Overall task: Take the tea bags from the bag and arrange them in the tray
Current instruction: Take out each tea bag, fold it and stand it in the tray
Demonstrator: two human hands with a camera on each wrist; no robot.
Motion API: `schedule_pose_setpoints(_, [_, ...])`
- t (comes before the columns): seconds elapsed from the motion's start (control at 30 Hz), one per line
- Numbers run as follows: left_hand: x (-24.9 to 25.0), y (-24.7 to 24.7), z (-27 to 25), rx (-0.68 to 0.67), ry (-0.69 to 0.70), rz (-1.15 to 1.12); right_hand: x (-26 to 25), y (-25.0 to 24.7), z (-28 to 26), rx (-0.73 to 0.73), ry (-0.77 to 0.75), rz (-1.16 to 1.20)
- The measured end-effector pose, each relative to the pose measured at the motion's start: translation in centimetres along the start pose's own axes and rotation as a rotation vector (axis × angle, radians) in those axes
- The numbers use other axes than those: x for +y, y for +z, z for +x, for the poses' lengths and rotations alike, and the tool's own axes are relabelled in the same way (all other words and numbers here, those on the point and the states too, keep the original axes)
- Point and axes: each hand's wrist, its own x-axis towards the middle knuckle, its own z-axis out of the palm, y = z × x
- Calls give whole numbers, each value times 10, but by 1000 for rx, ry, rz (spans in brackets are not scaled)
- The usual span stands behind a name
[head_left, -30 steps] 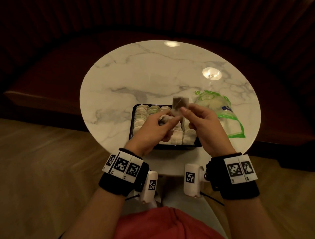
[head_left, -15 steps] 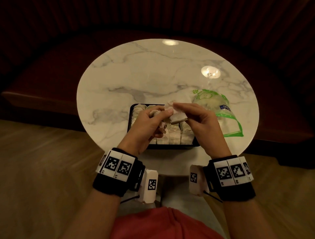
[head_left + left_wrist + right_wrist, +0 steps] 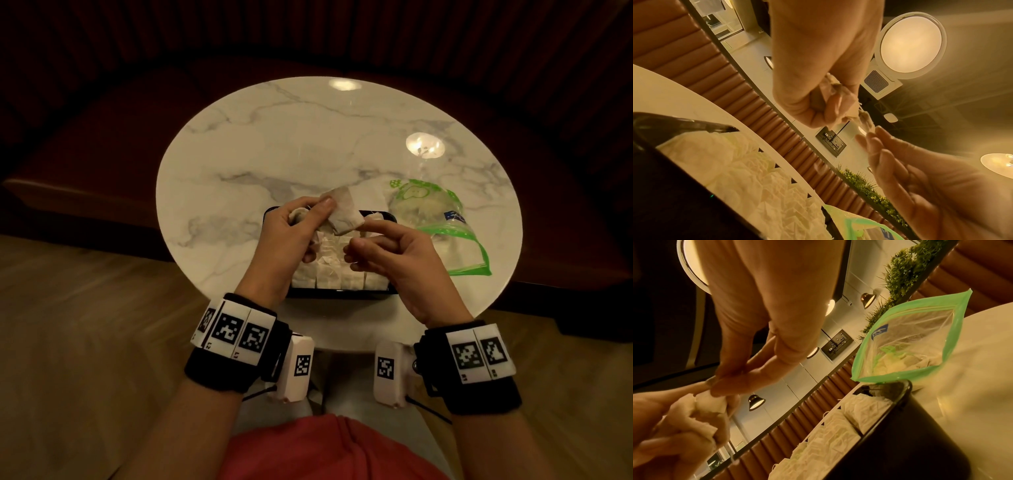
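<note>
The left hand (image 3: pixel 291 236) hovered above the black tray (image 3: pixel 342 293), its thumb and curled fingers pinching a tea bag (image 3: pixel 344 214) that stuck out up and to the right; more crumpled tea bags were bunched in its palm. The tray sat on the near side of the round marble table (image 3: pixel 274 137), and it was filled with pale tea bags standing in close rows (image 3: pixel 329 270), reaching to its near wall. How full the far end was could not be told, since the hands covered it.

The right hand (image 3: pixel 394 260) hung just beside the left one, over the tray's right part. Its fingers were loosely curled, the forefinger stretched toward the pinched tea bag; whether it touched the tea bag or held its string could not be told.

Further right lay the clear plastic bag (image 3: pixel 442 219) with a green zip edge, touching the tray's right corner. Its mouth gaped open toward the person, and a small heap of tea bags (image 3: pixel 898 363) remained deep inside.
</note>
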Motion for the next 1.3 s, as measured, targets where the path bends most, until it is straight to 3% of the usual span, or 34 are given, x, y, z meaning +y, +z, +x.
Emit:
schedule_pose_setpoints(0.33, [13, -2, -5, -46, -64, -50, 8, -5, -5, -72, 77, -142])
schedule_pose_setpoints(0.67, [19, -6, -13, -382, -168, 271, -4, -13, 0, -44, 52, -69])
schedule_pose_setpoints(0.93, [20, -6, -17, -500, -145, 292, -11, -20, 0, -94, 83, 27])
schedule_pose_setpoints(1.3, [7, -5, -14, -524, -221, 382, -9, -13, 4, 121, 149, 65])
